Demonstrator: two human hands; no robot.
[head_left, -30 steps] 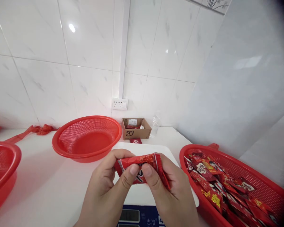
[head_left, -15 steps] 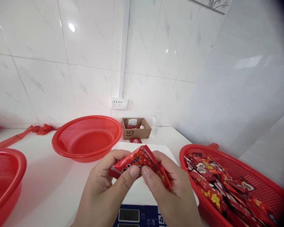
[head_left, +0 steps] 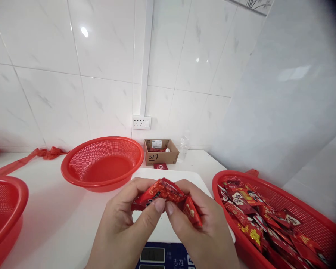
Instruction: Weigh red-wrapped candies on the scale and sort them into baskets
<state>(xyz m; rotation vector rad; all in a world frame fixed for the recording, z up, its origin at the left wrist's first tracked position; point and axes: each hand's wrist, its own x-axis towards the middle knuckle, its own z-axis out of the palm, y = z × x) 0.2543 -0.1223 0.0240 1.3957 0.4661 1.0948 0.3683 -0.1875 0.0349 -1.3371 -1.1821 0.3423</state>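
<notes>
Blue marks the near edge, where the panel of a scale [head_left: 170, 257] shows between the wrists. Above its white pan [head_left: 168, 229], the left hand [head_left: 124, 224] and right hand [head_left: 203, 228] pinch one red packet [head_left: 164, 191] between thumbs and curled fingers. It lies between both grips, equally near each; its long axis seems to run left to right, tilted, a crimped edge facing far right. A second packet [head_left: 192, 213] sits within the right hand, slanting toward near right; how firmly it is gripped cannot be told. Just right stands a basket of packets [head_left: 291, 200], nearer the right hand. A left basket [head_left: 19, 186] is partly visible. Beyond are a far basket [head_left: 106, 168], box [head_left: 168, 158] and bottle [head_left: 184, 147].
</notes>
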